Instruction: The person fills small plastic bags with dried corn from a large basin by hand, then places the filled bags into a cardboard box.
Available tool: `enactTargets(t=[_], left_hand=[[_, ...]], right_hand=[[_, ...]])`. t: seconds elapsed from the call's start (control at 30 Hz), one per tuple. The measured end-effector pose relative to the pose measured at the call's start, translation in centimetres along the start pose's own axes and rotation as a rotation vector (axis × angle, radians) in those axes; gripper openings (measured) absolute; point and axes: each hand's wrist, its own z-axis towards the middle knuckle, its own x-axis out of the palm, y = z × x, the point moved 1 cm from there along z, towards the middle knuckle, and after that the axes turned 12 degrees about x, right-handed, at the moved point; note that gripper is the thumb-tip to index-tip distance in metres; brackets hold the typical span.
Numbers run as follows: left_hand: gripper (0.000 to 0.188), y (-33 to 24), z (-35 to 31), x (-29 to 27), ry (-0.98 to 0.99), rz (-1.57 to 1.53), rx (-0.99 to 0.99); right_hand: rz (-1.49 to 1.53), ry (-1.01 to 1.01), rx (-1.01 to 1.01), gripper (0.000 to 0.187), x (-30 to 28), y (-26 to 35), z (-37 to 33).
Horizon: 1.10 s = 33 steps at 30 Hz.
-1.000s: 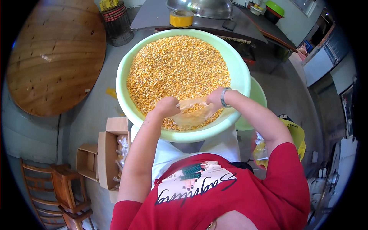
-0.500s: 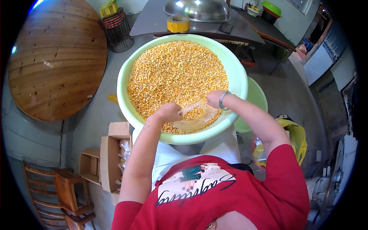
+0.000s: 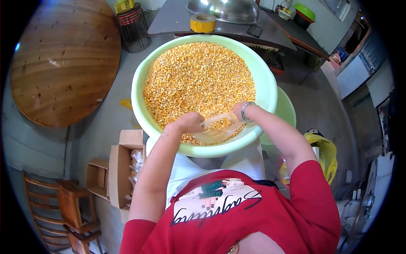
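A big light-green basin (image 3: pixel 267 80) is filled with yellow corn kernels (image 3: pixel 198 80). At its near side I hold a clear plastic bag (image 3: pixel 218 129) low over the kernels. My left hand (image 3: pixel 190 122) grips the bag's left edge. On the bag's right edge is my right hand (image 3: pixel 240 111), with a metal bracelet on its wrist. Some kernels show through the bag.
A round wooden tabletop (image 3: pixel 63 63) lies at the left. Behind the basin are a yellow tape roll (image 3: pixel 203 23), a metal bowl (image 3: pixel 224 10) and a wire basket (image 3: pixel 134 27). Open cardboard boxes (image 3: pixel 122 169) and wooden chairs (image 3: pixel 63 211) sit lower left. A yellow bag (image 3: pixel 323 154) lies at the right.
Both hands with the bag have stayed at the basin's near side, shifting only slightly. The view has tilted a little.
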Motion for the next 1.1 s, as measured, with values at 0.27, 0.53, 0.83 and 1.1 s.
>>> enactTargets(t=[0.27,0.53,0.83,1.1], left_hand=[[0.022,0.5,0.3,0.4,0.025,0.006,0.041],[0.023,0.4,0.2,0.2,0.023,0.011,0.018],[0.023,0.0,0.0,-0.2,-0.033,-0.022,-0.022],[0.023,-1.1,-0.3,-1.1,-0.319,-0.091,-0.055]], right_hand=[[-0.052,-0.002,0.08,0.034,0.6,1.1,-0.4],[0.043,0.047,0.029,0.027,-0.5,-0.2,-1.2],[1.228,0.108,-0.073,0.012,-0.9,-4.4,-3.0],[1.366,0.215,-0.122,0.036,-1.0,-3.8,-3.6]])
